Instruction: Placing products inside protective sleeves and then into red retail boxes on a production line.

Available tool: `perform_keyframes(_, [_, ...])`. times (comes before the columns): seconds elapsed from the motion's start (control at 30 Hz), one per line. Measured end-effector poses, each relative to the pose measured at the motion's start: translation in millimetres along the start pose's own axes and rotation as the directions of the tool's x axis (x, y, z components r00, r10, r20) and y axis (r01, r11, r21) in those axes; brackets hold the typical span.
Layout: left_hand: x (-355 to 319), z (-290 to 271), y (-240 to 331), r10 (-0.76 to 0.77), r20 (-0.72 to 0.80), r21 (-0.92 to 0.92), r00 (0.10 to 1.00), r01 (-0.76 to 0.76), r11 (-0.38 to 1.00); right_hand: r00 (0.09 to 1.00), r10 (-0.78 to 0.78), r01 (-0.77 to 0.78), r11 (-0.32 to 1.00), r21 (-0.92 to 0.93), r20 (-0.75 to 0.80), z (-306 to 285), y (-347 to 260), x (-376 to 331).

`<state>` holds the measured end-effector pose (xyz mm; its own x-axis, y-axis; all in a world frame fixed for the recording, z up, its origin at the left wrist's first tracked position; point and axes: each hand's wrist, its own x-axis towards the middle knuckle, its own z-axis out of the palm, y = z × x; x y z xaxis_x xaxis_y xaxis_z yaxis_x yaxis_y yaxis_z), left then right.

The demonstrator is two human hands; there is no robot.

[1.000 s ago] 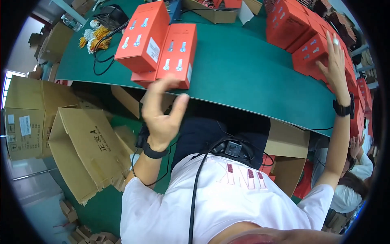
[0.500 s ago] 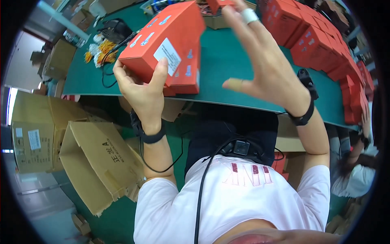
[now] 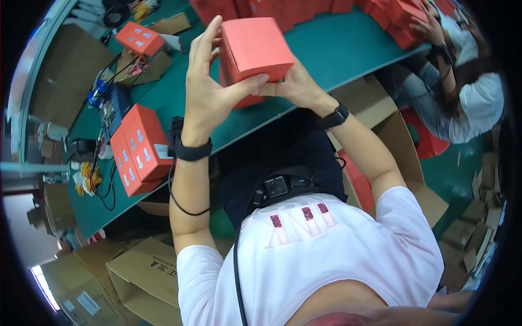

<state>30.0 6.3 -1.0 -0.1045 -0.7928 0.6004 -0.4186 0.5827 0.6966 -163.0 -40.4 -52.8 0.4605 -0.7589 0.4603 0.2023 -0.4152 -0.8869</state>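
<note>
Above the green table a plain-faced red cardboard box [image 3: 256,46] is held between both my hands. My left hand [image 3: 209,92] spans its left side, fingers raised along the edge and thumb across the near lower edge. My right hand [image 3: 298,86] grips the box low on its right side; some of its fingers are hidden behind the box. Part of another red surface shows just beneath, between my hands; whether it is a second box I cannot tell. To the left, two red boxes [image 3: 142,151] with printed pictures stand side by side near the table edge.
Stacked red boxes [image 3: 304,12] line the table's far side. At the right a co-worker's hands [image 3: 429,27] touch red boxes. Another red box [image 3: 140,39] rests on a cardboard tray at the left, near cables and orange-white gloves [image 3: 87,178]. Open cartons [image 3: 147,271] stand below the table.
My view has turned toward the right. My left hand has left the printed boxes, which now stand at the left, and both hands now hold a different red box.
</note>
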Motion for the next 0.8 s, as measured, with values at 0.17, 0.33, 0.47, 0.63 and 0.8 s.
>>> perform_keyframes(0.17, [20.5, 16.0, 13.4, 0.095, 0.120, 0.183, 0.988, -0.117, 0.976, 0.976, 0.219, -0.217, 0.971, -0.097, 0.008, -65.9, 14.9, -33.2])
perform_keyframes(0.33, [39.2, 72.0, 36.3, 0.175, 0.397, 0.445, 0.901, -0.356, 0.822, 0.924, 0.357, -0.357, 0.934, 0.023, -0.141, -113.1, -36.0, -24.8])
perform_keyframes(0.47, [26.5, 94.7, 5.1, -0.041, 0.487, 0.460, 0.872, -0.216, 0.861, 0.885, 0.462, -0.465, 0.883, -0.061, -0.054, -111.6, 2.0, -46.8])
perform_keyframes(0.63, [11.2, 104.1, -12.3, -0.145, 0.503, 0.562, 0.852, -0.195, 0.803, 0.815, 0.579, -0.580, 0.811, 0.076, 0.032, -108.2, 3.0, -54.3])
perform_keyframes(0.8, [16.6, 102.2, -11.3, -0.213, 0.510, 0.513, 0.833, -0.097, 0.853, 0.780, 0.626, -0.625, 0.775, 0.095, 0.025, -110.6, 5.2, -53.8])
